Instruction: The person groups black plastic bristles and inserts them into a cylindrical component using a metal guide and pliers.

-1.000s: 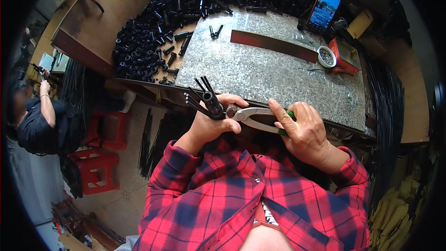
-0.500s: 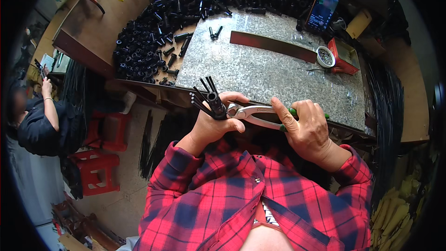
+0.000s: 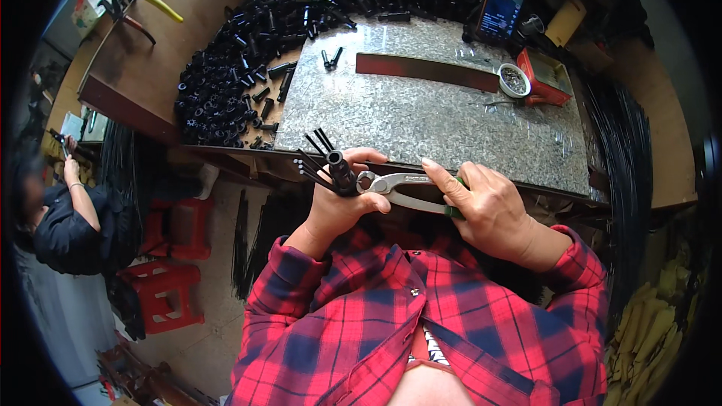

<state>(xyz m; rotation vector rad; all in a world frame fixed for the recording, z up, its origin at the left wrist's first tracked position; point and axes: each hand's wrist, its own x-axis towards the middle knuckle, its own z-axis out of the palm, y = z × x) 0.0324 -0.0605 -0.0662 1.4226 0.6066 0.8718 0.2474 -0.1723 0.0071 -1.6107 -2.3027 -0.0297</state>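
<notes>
My left hand is closed around a black tubular part with a round open end facing up. Several thin black rods fan out from this part, toward the far left. In my right hand is a pair of pincers with silver jaws and green grips. Its fingers wrap the handles, and the index finger lies over the upper one. The pincers' rounded head meets the side of the tubular part, between my left thumb and fingers. What exactly the jaws grip is too small to tell.
Ahead lies a speckled board with a flat metal strip, a white cup of small metal pieces and a red box. Black parts heap around it. A phone stands behind. A person sits left, near red stools.
The view has shifted slightly, so the board and heap sit a little further left. The green handle end beyond my right hand no longer shows. Both hands keep their holds.
</notes>
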